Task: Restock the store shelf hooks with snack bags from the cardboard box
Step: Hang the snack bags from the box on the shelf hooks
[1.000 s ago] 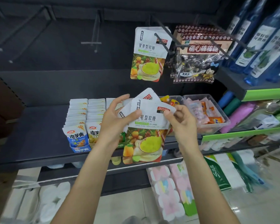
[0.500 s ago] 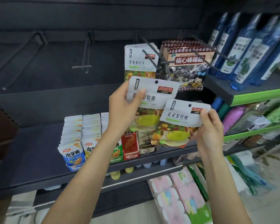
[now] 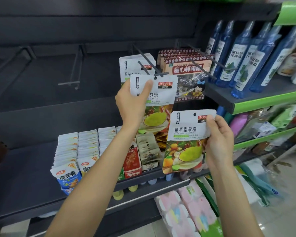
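My left hand (image 3: 132,101) grips a white gummy bag (image 3: 162,93) by its upper left, thumb across the front. The bag's hang hole sits right at the tip of a dark shelf hook (image 3: 148,65). Behind it on that hook hangs another bag of the same kind (image 3: 132,67). Lower right, my right hand (image 3: 218,142) holds a second gummy bag (image 3: 186,142) upright by its right edge, in front of the shelf lip. The cardboard box is out of view.
Brown lollipop bags (image 3: 186,69) hang on the hook to the right. Empty hooks (image 3: 75,69) jut out at left. Rows of small snack packets (image 3: 77,151) fill the shelf below. Blue bottles (image 3: 237,53) stand on the right-hand shelf (image 3: 256,103).
My left hand has raised its bag up to the hook's tip. My right hand with the other bag has stayed low at the right.
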{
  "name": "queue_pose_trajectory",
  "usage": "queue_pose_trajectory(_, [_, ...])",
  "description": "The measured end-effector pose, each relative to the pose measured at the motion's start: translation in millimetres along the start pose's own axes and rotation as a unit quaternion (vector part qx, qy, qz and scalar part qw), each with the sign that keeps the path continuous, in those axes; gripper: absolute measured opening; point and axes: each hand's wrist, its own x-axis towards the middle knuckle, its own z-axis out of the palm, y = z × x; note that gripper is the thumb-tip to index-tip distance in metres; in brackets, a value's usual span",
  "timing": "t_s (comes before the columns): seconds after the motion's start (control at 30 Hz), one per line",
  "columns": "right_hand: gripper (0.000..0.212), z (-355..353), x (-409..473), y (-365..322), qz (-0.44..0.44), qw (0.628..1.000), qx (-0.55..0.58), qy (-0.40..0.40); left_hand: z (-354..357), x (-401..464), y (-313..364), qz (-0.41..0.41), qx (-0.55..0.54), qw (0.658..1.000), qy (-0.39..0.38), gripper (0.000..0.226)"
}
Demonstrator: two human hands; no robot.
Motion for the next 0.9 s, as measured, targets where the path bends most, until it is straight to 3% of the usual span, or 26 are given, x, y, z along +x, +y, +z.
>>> queue_pose_trajectory(0.3, [0.012, 5.0, 2.6, 6.8, 0.024, 0.999, -0.031, -0.005, 16.8, 29.7, -32.8, 0.032, 0.061, 0.997, 0.037, 0.019])
queue_pose_trajectory(0.43, [0.01, 22.5, 12.4, 7.2, 0.004, 0.998, -0.054, -0.031, 17.5, 68.3, -41.1, -0.015, 0.11, 0.992, 0.06, 0.033])
queue_pose_trajectory(0.53, [0.009, 42.9, 22.5, 3.8, -0.033, 0.997, -0.052, -0.051, 10.4, 71.9, -34.4, -0.041, 0.04, 0.994, 0.092, 0.038])
queue_pose_trajectory(0.6, [0.007, 56.4, 29.6, 2.2, -0.059, 0.995, -0.052, -0.061, -2.5, 50.3, -20.3, -0.033, -0.048, 0.994, 0.094, 0.022])
queue_pose_trajectory(0.67, [0.007, 68.6, 37.2, 2.7, -0.084, 0.993, -0.052, -0.065, -17.9, 21.3, -9.8, -0.02, -0.126, 0.991, 0.047, 0.01])
queue_pose_trajectory(0.73, [0.008, 78.6, 43.6, 4.4, -0.099, 0.992, -0.057, -0.061, -31.6, -4.7, -4.0, 0.033, -0.144, 0.988, -0.042, 0.013])
queue_pose_trajectory(0.83, [0.01, 89.6, 51.4, 8.7, -0.113, 0.989, -0.074, -0.055, -38.2, -24.8, -1.1, 0.112, -0.053, 0.98, -0.155, 0.036])
queue_pose_trajectory(0.9, [0.007, 94.3, 55.0, 12.1, -0.112, 0.989, -0.077, -0.051, -35.8, -26.6, -0.6, 0.112, 0.001, 0.98, -0.167, 0.045])
